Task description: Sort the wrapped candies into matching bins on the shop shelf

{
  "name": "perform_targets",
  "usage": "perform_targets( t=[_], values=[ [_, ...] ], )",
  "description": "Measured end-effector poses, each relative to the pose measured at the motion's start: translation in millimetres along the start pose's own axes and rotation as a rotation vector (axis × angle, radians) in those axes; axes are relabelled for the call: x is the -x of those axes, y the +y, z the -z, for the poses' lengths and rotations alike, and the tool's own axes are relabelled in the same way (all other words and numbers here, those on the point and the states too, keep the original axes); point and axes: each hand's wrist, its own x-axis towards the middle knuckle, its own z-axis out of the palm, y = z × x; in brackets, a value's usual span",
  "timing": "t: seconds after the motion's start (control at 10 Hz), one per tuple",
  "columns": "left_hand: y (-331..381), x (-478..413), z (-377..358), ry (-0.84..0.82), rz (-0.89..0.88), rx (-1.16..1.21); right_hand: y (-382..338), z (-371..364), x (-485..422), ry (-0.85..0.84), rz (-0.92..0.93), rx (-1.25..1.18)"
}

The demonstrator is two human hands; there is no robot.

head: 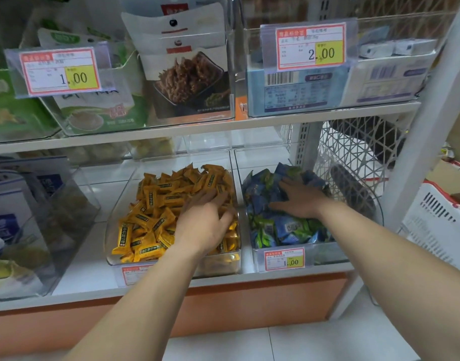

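Two clear bins stand side by side on the lower shelf. The left bin (223,264) is heaped with yellow-orange wrapped candies (155,204). The right bin (328,254) holds blue and green wrapped candies (283,227). My left hand (205,220) lies palm down on the yellow candies at the bin's right side, fingertips pushed in among them. My right hand (299,200) rests flat on the blue-green pile with fingers spread. Neither hand visibly holds a candy; what lies under the palms is hidden.
Price tags (285,259) hang on the bin fronts. A clear bin of blue packets (41,204) stands at the left. The upper shelf (197,126) carries bins of bagged and boxed snacks. A white mesh basket (354,157) and a white crate (437,217) sit to the right.
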Motion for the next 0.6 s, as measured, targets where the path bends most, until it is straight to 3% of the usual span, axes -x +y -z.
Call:
perform_targets(
  t=[0.3,0.5,0.6],
  values=[
    [2,2,13,-0.074,0.005,-0.008,-19,6,26,0.154,0.042,0.059],
    [13,5,44,-0.153,0.013,-0.070,-40,28,63,0.170,0.016,0.100],
    [18,10,70,-0.085,-0.025,-0.072,-45,39,86,0.244,0.076,0.087]
  ],
)
